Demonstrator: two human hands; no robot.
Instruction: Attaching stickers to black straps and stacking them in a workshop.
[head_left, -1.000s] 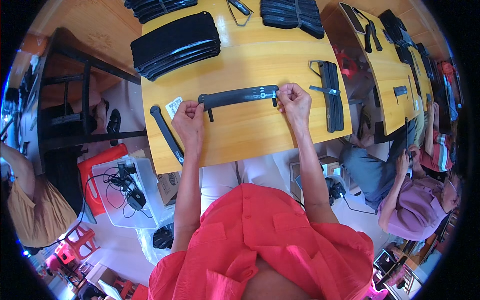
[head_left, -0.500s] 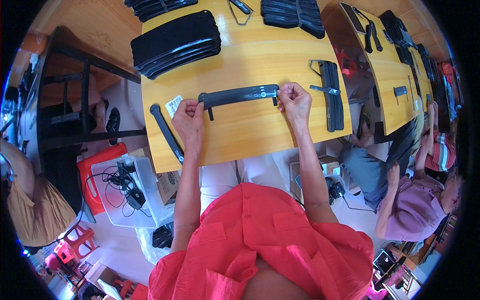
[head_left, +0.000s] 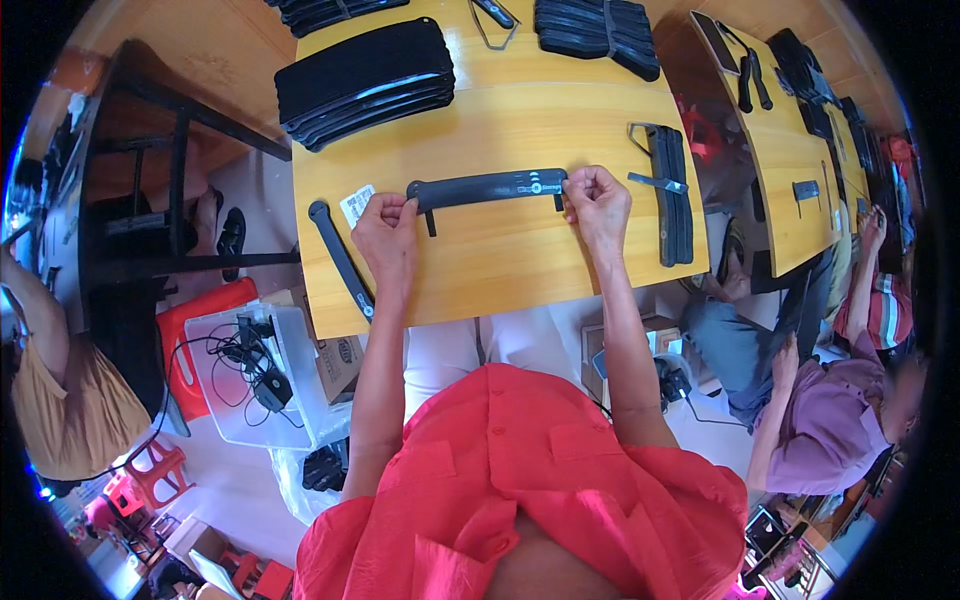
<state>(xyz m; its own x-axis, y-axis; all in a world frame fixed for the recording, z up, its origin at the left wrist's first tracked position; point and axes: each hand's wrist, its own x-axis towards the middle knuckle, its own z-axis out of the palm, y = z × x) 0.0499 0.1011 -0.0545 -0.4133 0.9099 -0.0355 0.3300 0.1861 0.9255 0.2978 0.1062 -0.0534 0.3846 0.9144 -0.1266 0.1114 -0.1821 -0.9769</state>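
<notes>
A black strap (head_left: pixel 480 190) with white print near its right end is stretched crosswise over the wooden table. My left hand (head_left: pixel 388 235) pinches its rounded left end, and my right hand (head_left: pixel 602 205) grips the right end between thumb and fingers. Two narrow dark strips hang below the strap's lower edge. Left of my left hand lies a similar black strap (head_left: pixel 342 262), slanting toward the near edge. A small white printed label (head_left: pixel 357 204) shows just behind my left fingers. To the right of my right hand rests a banded bundle of black straps (head_left: pixel 672 215).
A tall stack of black strips (head_left: pixel 365 75) stands at the table's back left, a tied black bundle (head_left: pixel 595 38) at the back right. Below left is a clear plastic bin (head_left: pixel 250 390) with cables. People sit at a second table (head_left: pixel 790 190) on the right.
The whole view has shifted slightly, so the table sits a little farther right. Both hands keep their hold on the strap's ends, with little other change.
</notes>
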